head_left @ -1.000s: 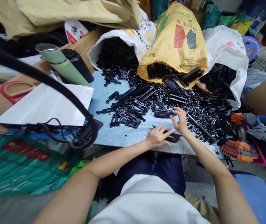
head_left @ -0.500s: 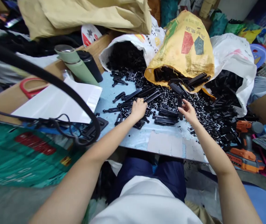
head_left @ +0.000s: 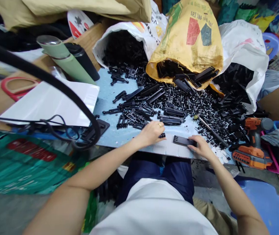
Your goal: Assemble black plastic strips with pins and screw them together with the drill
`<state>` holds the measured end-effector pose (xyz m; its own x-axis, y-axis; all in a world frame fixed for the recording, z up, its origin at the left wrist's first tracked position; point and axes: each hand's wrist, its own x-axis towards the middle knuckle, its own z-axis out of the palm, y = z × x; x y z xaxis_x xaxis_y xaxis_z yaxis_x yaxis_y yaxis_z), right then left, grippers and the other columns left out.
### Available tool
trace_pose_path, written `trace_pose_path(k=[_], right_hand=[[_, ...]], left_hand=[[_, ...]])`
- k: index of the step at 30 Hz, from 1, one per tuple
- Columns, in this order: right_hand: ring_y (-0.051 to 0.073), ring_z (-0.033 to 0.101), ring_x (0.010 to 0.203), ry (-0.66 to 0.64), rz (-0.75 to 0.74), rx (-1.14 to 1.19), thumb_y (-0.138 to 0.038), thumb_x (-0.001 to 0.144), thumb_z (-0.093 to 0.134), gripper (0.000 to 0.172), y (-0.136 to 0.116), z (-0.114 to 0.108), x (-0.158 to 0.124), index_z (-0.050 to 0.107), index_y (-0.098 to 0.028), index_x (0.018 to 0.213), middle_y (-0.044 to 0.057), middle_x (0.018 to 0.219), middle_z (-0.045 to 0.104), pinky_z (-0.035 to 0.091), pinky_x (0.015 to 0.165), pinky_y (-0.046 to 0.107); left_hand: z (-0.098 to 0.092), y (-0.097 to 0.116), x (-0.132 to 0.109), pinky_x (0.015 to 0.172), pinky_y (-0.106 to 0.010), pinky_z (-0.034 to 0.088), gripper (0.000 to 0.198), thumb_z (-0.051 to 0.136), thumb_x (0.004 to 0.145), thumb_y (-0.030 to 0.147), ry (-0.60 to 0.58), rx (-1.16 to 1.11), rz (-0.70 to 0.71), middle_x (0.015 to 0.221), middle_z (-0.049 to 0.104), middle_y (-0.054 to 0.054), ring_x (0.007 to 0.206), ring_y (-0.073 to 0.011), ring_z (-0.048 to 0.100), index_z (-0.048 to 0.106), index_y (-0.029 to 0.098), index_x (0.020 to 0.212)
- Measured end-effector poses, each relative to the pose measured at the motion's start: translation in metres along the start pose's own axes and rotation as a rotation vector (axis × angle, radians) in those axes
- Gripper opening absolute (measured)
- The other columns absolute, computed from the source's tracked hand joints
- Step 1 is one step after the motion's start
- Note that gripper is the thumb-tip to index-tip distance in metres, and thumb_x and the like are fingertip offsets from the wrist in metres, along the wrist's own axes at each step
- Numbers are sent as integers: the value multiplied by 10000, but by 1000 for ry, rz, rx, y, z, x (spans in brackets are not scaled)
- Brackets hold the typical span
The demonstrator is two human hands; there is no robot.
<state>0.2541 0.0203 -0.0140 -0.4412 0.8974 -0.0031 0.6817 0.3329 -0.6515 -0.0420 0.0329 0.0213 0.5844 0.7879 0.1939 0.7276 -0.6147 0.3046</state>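
Note:
Near the front edge of the light blue table (head_left: 104, 94), my right hand (head_left: 200, 146) grips one end of a flat black plastic bar (head_left: 182, 140), whose slotted end points left. My left hand (head_left: 153, 133) is closed around a small black hinged part (head_left: 163, 135), just left of the bar and apart from it. Both lie over a pale board (head_left: 168, 147) at the table edge. Behind my left hand spread black linkage pieces (head_left: 136, 116). Several black bars (head_left: 171, 117) are stacked beyond the gap between my hands.
Loose pins and small black parts (head_left: 193, 101) spread across the back. A white sack (head_left: 129, 27), a yellow sack (head_left: 185, 42) and another white sack (head_left: 244, 45) spill parts. An orange cordless drill (head_left: 253, 140) stands right; a thin rod tool (head_left: 211, 130) lies nearer. A black cable (head_left: 63, 94) arches left.
Both hands have moved from the piles toward the table's front edge. The right hand has brought a black bar, now lying flat; the left has brought a small black part. The view has shifted slightly.

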Motion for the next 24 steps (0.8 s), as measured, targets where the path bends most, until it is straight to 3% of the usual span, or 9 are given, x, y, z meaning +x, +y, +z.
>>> trace_pose_path(k=[3,5,8,10,12,15,19,24], right_hand=[[261,499,1126,-35,-77,-184,-453,787,548,424,-13,10,4,572,-211,1134,116,1128,589,359,1007,500],[245,511,1106,-10,-74,-127,-458,822,490,426,-24,23,12,556,-229,1176,109,1122,585,375,999,480],[173,593,860,89,69,245,-504,856,389,502,-38,39,25,449,-258,1290,83,1016,593,515,769,356],[117,574,649,95,186,566,-550,854,346,586,-45,45,29,331,-267,1367,52,904,587,506,562,268],[81,524,538,54,241,786,-596,830,353,659,-49,46,30,279,-261,1393,22,813,565,454,457,218],[56,489,510,9,186,833,-626,788,414,704,-50,36,28,337,-241,1373,7,781,547,431,440,196],[31,444,491,-25,30,579,-542,796,488,587,-48,16,24,466,-241,1300,-7,761,532,456,505,205],[37,435,478,115,-30,503,-513,843,417,561,-58,21,22,413,-257,1341,3,805,547,469,511,218]], left_hand=[[37,20,5,643,-261,425,127,606,763,248,-61,-178,-123,750,590,-25,709,-174,578,503,174,753],[51,30,7,598,-255,410,125,571,798,279,-21,-295,-273,689,569,0,644,-167,572,492,182,789],[53,41,8,591,-251,413,150,433,879,320,115,-514,-378,669,557,10,623,-152,568,490,183,857],[48,47,8,581,-234,423,176,373,898,294,188,-684,-386,682,566,13,610,-130,565,497,176,938],[44,51,8,572,-224,437,231,407,882,288,249,-793,-392,735,594,0,603,-117,564,502,164,1053],[40,54,7,644,-248,473,308,472,857,273,327,-755,-348,857,636,-50,693,-135,587,545,162,1135],[39,59,3,728,-276,486,300,453,880,253,387,-590,-222,825,643,-65,776,-161,599,606,157,1120],[47,78,6,714,-254,493,330,368,930,261,640,-477,-268,846,636,-71,776,-139,599,580,158,1161]])
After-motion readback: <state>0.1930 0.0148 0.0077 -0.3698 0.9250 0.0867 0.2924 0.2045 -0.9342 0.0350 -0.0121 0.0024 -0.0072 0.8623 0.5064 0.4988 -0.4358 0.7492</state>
